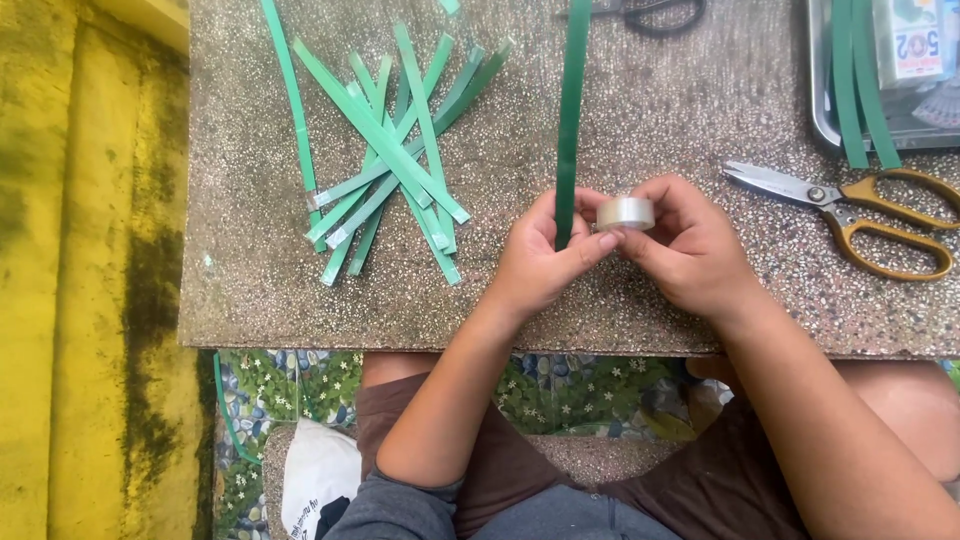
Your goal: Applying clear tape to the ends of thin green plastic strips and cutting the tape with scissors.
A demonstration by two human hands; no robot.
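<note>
Tabletop point(650, 100): speckled grey-brown stone, fine pale flecks. Strips point(390, 150) at 10 o'clock: green, some paler teal. Long strip point(572, 100) at 12 o'clock: darker green. Tape roll point(626, 212): clear, silvery sheen. Scissors point(860, 215) at 3 o'clock: steel blades, yellow-brown handles. Tray point(822, 100): grey metal. Wall point(80, 300) at 9 o'clock: yellow, dark-stained. Floor covering point(290, 385): green leaves, white flowers, blue pebbles.

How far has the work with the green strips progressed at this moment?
Done: a pile of cut green strips lies on the speckled table. In hand: the left hand holds one long green strip upright, and the right hand holds a roll of clear tape against it. Left: two strips hang over the metal tray; the yellow-handled scissors lie unused.
</note>
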